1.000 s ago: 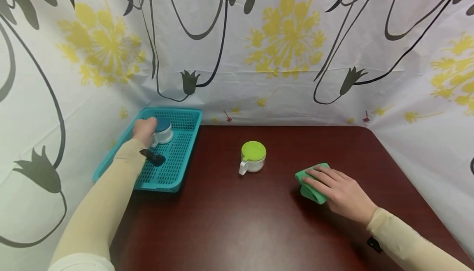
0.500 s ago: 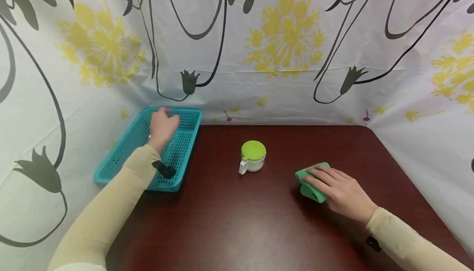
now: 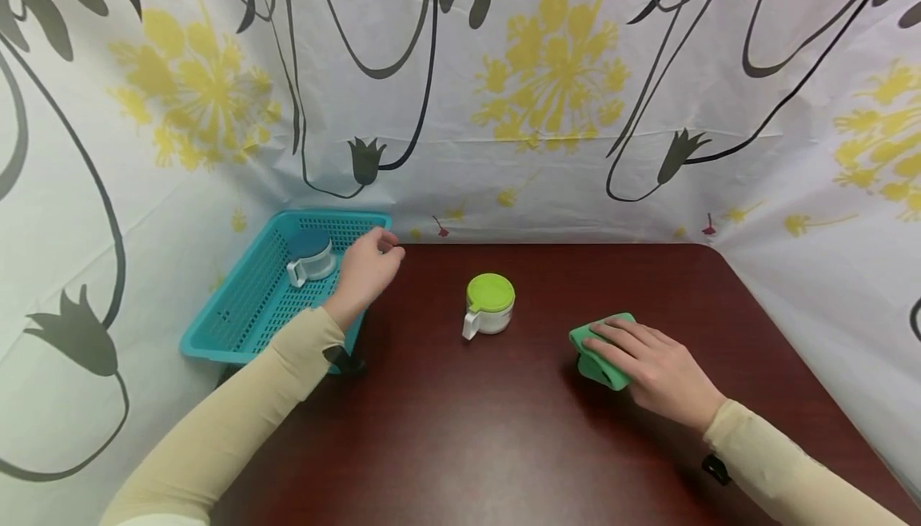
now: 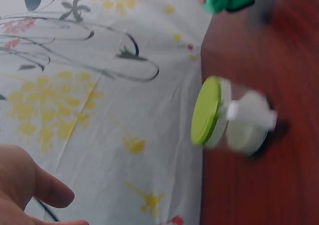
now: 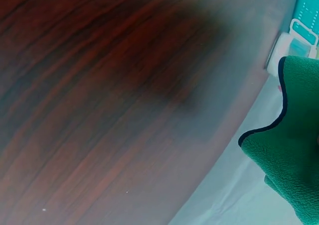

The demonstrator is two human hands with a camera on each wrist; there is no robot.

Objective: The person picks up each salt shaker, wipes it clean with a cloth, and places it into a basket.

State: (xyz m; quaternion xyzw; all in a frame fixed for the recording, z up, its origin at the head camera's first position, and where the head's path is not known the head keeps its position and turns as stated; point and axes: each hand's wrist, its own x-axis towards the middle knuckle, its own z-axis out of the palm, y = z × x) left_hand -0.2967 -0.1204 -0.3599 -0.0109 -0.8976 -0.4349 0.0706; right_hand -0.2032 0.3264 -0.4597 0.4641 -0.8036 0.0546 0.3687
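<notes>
My left hand is over the right rim of the turquoise basket, its fingers loosely bent and nothing in them. In the left wrist view, thumb and fingers stand apart. A seasoning jar with a blue lid and a white handle stands inside the basket. To the right of that hand, a second seasoning jar with a lime-green lid stands upright on the table, not touched. My right hand grips a folded green cloth; dark edging shows on the cloth in the right wrist view.
The dark red-brown wooden table has a glossy top. A white fabric backdrop with yellow and grey flowers hangs behind it and along both sides. The basket lies at the table's far left corner.
My left hand has let go of the blue-lidded jar, lifted and moved right, leaving the jar in the basket. My right hand and the cloth have hardly moved.
</notes>
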